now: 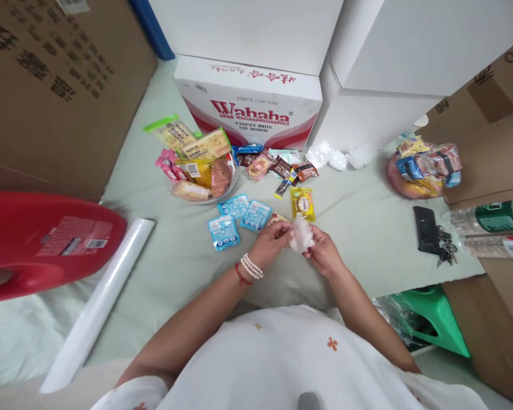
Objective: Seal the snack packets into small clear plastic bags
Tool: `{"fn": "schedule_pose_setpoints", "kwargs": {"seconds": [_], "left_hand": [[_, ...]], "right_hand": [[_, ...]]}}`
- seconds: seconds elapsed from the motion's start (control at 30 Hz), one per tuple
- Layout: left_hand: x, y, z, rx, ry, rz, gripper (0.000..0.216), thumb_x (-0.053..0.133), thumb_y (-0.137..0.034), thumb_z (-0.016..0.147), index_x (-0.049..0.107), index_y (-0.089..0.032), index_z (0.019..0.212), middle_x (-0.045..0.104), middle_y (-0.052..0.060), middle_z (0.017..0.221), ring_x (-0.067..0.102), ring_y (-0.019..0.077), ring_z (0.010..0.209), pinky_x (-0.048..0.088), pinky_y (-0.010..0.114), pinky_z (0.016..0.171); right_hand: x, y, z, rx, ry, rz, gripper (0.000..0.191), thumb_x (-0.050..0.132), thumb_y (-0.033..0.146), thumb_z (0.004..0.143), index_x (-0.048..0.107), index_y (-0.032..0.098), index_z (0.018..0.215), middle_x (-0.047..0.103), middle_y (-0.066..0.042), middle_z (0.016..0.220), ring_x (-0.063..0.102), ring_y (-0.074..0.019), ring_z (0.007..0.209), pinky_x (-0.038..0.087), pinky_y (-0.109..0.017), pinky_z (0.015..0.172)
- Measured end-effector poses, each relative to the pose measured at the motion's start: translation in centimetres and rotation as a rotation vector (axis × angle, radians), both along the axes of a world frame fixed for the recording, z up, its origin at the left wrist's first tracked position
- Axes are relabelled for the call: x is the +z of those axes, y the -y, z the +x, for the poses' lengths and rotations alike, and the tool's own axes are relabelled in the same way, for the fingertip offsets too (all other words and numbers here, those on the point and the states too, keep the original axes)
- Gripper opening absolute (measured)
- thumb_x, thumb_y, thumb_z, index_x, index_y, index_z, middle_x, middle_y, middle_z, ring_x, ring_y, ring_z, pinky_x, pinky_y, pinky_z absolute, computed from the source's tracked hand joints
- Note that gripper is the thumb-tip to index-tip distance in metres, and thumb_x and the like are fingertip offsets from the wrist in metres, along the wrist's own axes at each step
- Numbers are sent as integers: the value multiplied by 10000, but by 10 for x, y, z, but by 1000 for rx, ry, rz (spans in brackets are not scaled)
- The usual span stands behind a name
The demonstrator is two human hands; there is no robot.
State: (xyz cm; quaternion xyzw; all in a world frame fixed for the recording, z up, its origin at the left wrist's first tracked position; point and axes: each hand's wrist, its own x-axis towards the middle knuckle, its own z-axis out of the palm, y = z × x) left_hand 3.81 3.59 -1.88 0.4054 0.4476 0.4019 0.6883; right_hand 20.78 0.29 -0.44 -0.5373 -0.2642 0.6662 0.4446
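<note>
My left hand [274, 239], with a beaded bracelet and a red string at the wrist, pinches one side of a small crumpled translucent plastic bag [301, 235]. The other side of it is gripped by my right hand [324, 253]. Just beyond the bag lies a yellow snack packet [304, 206]. Three blue-and-white packets [224, 232] lie left of my left hand, and a partly hidden reddish packet [277, 218] sits behind its fingers. Farther back are a chocolate-brown wrapped snack [281, 166] and other small wrapped snacks. White crumpled plastic bags [338, 160] lie to their right.
A bowl of snacks [232, 189] stands at back left, another snack-filled bowl [395, 179] at right. Behind is a Wahaha carton [256, 108]. A red plastic container [38, 239] and a white roll [98, 302] lie left; a black phone [426, 229], keys [447, 249] and plastic bottles [495, 217] right.
</note>
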Motion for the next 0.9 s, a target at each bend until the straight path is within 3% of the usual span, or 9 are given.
{"fn": "schedule_pose_setpoints", "kwargs": {"seconds": [0.07, 0.13, 0.23, 0.43, 0.53, 0.63, 0.73, 0.83, 0.9], "left_hand": [[-5, -1, 0, 50, -1, -18, 400, 866, -486, 674, 676, -164, 817, 645, -7, 737, 553, 100, 624, 459, 225, 561], [-7, 2, -8, 103, -13, -36, 386, 862, -473, 680, 663, -174, 822, 623, -31, 688, 532, 85, 585, 436, 213, 551], [-6, 8, -23, 209, -19, -79, 425, 899, -444, 621, 682, -172, 865, 643, -31, 685, 557, 95, 594, 452, 224, 574], [-3, 19, -50, 416, -39, -116, 425, 894, -455, 617, 715, -184, 892, 644, -38, 698, 566, 104, 631, 479, 248, 642], [1, 27, -62, 364, -131, -16, 319, 856, -409, 686, 776, -184, 897, 716, 16, 818, 625, 144, 745, 508, 283, 734], [13, 23, -64, 239, -261, 166, 215, 774, -372, 799, 819, -201, 921, 753, 60, 955, 668, 190, 884, 523, 315, 831], [36, -5, -49, 154, -275, 290, 268, 727, -364, 856, 804, -211, 1062, 758, 82, 1075, 690, 215, 962, 542, 335, 872], [62, -40, -24, 179, -294, 498, 579, 753, -378, 839, 628, -272, 1395, 562, 106, 1497, 580, 276, 1292, 544, 360, 948], [73, -49, -6, 126, -331, 558, 511, 718, -424, 876, 647, -243, 1349, 565, 121, 1472, 554, 285, 1317, 542, 367, 956]], "right_hand": [[4, 1, 9, -56, 94, 48, 358, 893, 447, 665, 684, 221, 848, 540, 66, 596, 399, -74, 497, 326, -206, 454], [8, 0, 23, -92, 148, 73, 372, 891, 461, 677, 668, 210, 838, 584, 54, 644, 380, -68, 507, 309, -208, 461], [11, -1, 38, -116, 150, 75, 392, 890, 466, 683, 632, 210, 831, 653, 28, 746, 371, -62, 505, 282, -217, 460], [6, 6, 49, -122, 212, 83, 371, 866, 474, 728, 627, 218, 853, 611, 35, 730, 398, -78, 528, 304, -224, 481], [9, 12, 57, -177, 279, 164, 323, 859, 449, 757, 659, 221, 871, 597, 26, 778, 467, -98, 620, 385, -227, 544], [18, 16, 67, -202, 203, 194, 304, 865, 426, 761, 665, 229, 876, 546, 36, 739, 443, -97, 602, 351, -220, 507], [27, 18, 77, -176, 141, 229, 314, 876, 419, 752, 648, 238, 870, 520, 50, 685, 413, -90, 544, 292, -221, 468], [30, 20, 85, -106, 210, 320, 307, 860, 443, 781, 658, 242, 896, 565, 42, 670, 476, -108, 567, 364, -242, 531], [30, 22, 88, -64, 295, 378, 280, 827, 457, 823, 681, 242, 926, 601, 28, 691, 513, -122, 607, 405, -259, 586]]}}
